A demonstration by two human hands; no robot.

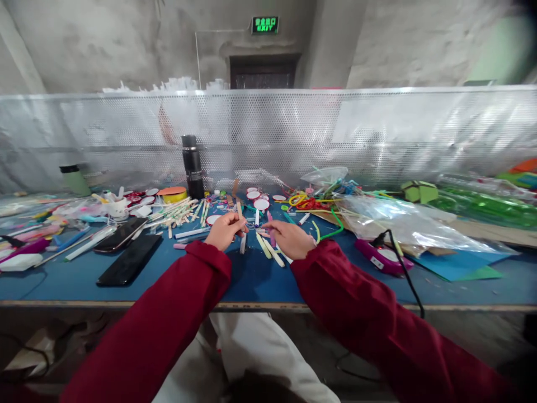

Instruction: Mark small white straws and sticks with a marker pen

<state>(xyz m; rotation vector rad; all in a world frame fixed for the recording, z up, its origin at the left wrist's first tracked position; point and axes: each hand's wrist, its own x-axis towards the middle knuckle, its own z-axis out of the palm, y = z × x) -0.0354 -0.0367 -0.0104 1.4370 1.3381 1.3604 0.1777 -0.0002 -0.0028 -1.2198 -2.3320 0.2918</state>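
I log left grip point(226, 230) pinching wooden stick point(239, 209), right grip point(289, 238) pinching slim purple piece point(272, 237); both long axes near 12–6 o'clock.

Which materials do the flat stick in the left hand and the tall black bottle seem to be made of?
The flat stick looks like unpainted wood: pale tan and matt, though card is possible. The black bottle could be coated metal or plastic; its smooth, dark side shows a soft sheen.

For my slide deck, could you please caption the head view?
Left hand holding a flat stick, right hand a slim pink item, over a cluttered blue table.
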